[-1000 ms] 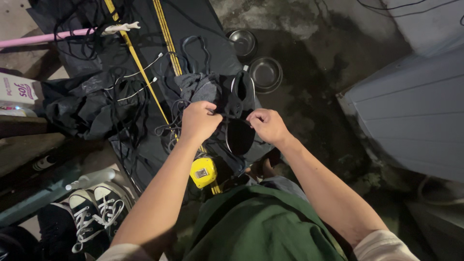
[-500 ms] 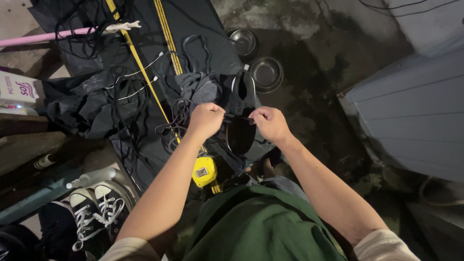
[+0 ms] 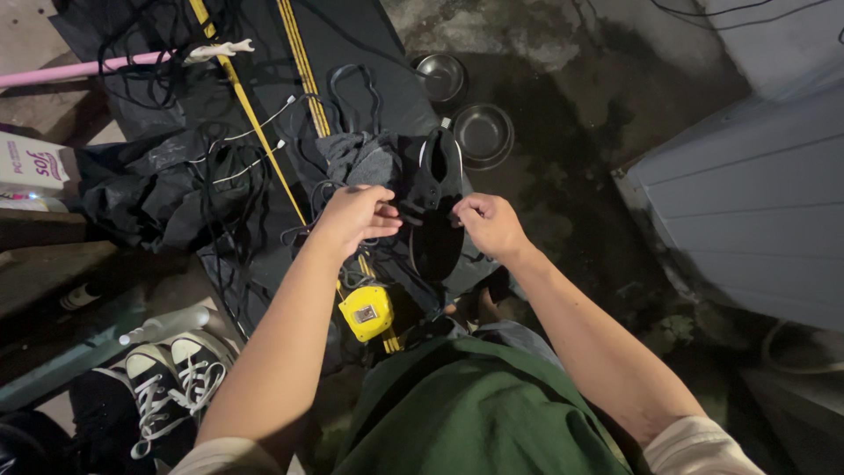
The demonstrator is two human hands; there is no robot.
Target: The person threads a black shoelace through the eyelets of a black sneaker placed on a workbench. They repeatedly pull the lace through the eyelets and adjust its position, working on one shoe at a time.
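1. Head view: a black shoe (image 3: 437, 198) is held at frame centre, above a black mat (image 3: 352, 44).
2. The left hand (image 3: 356, 215) and right hand (image 3: 488, 224) fingers are pinched closed on its laces.
3. Lacing appears underway; steady tension is judged necessary next.
4. A yellow tape measure (image 3: 367, 311) lies below.

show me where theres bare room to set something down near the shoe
Bare concrete lies right of the right hand, between the steel bowls and the grey panel. Left of the shoe, the black cloth is crowded with cables and a tape measure.
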